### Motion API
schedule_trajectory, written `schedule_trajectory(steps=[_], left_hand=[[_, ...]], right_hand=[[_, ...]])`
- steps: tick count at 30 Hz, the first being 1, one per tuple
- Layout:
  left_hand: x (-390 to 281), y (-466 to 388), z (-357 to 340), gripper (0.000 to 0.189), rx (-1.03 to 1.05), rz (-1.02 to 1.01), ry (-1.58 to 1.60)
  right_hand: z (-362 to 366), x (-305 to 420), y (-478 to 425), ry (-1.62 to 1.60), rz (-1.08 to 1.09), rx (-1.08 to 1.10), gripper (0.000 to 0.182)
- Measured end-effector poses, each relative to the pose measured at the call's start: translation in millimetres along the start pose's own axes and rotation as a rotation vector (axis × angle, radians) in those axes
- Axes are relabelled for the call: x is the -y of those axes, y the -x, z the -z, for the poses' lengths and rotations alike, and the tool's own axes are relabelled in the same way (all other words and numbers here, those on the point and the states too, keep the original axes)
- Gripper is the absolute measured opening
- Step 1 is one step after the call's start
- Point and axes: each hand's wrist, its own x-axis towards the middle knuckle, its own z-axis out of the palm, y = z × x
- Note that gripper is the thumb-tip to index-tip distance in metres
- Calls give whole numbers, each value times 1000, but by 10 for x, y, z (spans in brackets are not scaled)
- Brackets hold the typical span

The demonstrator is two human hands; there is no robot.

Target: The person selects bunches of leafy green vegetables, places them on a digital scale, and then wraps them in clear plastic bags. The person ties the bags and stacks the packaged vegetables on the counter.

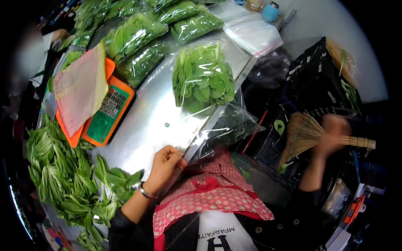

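A clear plastic bag [226, 125] of leafy greens [202, 78] lies at the edge of the metal table, its loose end hanging over the side towards me. My left hand [168, 164] is at the table edge, thumb and forefinger pinched on a corner of that film. Out to the right, my right hand [331, 136] is blurred by motion. It overlaps the handle of a straw hand broom [303, 130]; whether it grips the handle, I cannot tell.
An orange scale [108, 111] with a pink-yellow cloth [80, 89] stands at left. Loose greens [66, 175] lie nearer me. Filled bags [136, 33] and flat empty bags [251, 33] lie at the back. Black crates [317, 78] stand right. Another person's arm [58, 34] shows far left.
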Motion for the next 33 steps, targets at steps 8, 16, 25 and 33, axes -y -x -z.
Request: schedule_trajectory(steps=[8, 16, 25, 33], left_hand=[[-266, -90, 447, 37, -119, -95, -530], [-358, -1140, 351, 80, -109, -1222, -1293], [-515, -1233, 179, 43, 218, -1107, -1206], [-918, -1420, 30, 42, -58, -513, -396]], right_hand=[[-547, -191, 1694, 239, 195, 1524, 14], [-1727, 1009, 50, -1, 1151, 851, 57], [-2193, 689, 304, -604, 835, 1002, 14], [-2286, 718, 388, -892, -473, 1060, 26]])
